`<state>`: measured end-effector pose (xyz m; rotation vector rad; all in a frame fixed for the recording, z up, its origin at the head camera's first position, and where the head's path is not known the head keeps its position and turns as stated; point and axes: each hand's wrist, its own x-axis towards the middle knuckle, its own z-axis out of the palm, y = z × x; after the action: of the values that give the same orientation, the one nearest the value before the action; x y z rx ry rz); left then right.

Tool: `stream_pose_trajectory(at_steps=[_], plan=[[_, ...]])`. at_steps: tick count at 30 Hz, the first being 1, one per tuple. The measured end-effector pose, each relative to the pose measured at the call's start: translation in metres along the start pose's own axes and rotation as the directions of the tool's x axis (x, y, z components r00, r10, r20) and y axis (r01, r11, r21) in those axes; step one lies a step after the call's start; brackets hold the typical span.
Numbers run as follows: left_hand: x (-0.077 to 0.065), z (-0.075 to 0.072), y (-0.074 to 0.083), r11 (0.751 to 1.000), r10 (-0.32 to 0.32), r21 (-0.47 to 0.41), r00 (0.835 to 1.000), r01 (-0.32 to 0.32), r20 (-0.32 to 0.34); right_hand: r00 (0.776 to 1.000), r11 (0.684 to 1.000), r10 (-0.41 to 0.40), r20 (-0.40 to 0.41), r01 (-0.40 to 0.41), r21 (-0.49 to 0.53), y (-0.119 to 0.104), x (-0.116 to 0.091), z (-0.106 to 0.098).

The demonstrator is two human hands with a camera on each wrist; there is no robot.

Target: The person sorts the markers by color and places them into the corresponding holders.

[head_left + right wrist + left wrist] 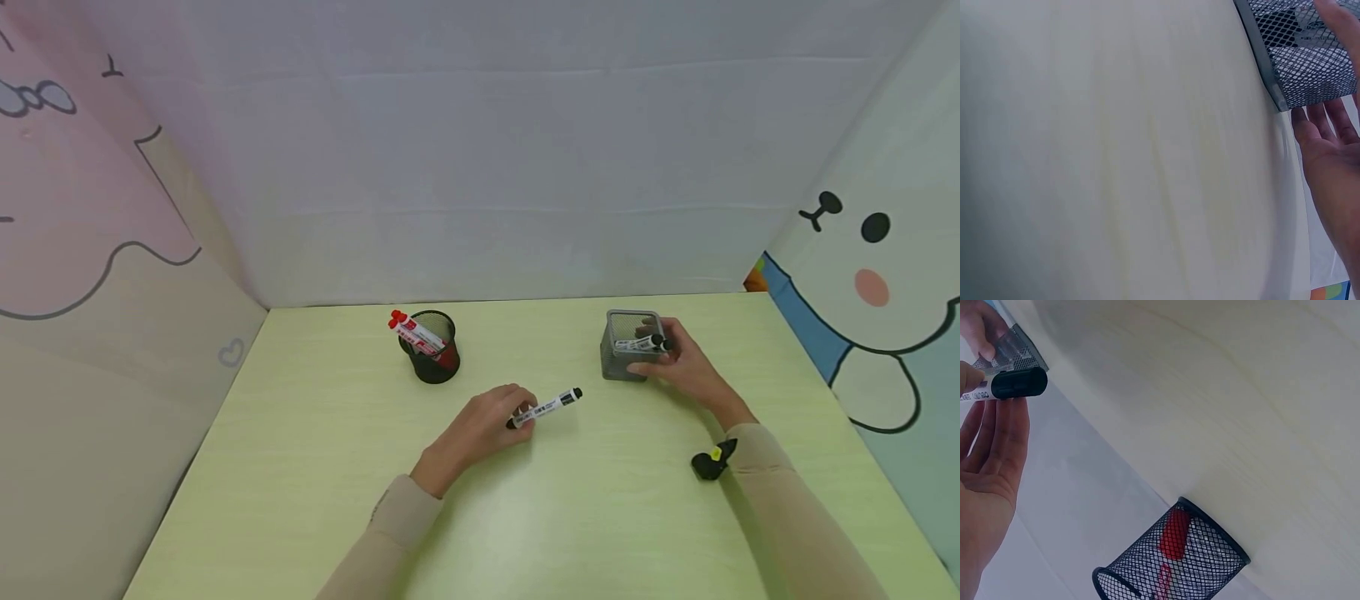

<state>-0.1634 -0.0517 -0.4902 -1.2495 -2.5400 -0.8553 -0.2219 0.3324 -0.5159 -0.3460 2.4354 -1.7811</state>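
Note:
My left hand pinches a white marker with black ends between thumb and fingers, above the table. The marker slants up toward the right in the head view; its black end shows large in the left wrist view. On the right, my right hand grips a grey square mesh pen holder from its right side, thumb across the near face and fingers behind. Black-capped markers lean inside that holder. In the right wrist view, the holder's mesh wall sits between thumb and fingers.
A round black mesh pen cup with red-capped markers stands at the back, left of centre. A small black object with a yellow patch is by the right cuff. White cloth hangs behind the pale table.

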Motion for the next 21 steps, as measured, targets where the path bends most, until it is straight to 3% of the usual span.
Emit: stream_pose_trajectory(at_steps=[12, 21], plan=[[0.017, 0.004, -0.001, 1.0, -0.013, -0.001, 0.994, 0.013, -0.108, 1.0, 1.0, 0.011, 0.003, -0.012, 0.013, -0.002, 0.0, 0.002], [0.034, 0.002, 0.002, 1.0, -0.022, -0.023, 0.992, 0.019, -0.127, 1.0, 1.0, 0.029, -0.005, -0.029, 0.008, -0.007, 0.0, 0.004]])
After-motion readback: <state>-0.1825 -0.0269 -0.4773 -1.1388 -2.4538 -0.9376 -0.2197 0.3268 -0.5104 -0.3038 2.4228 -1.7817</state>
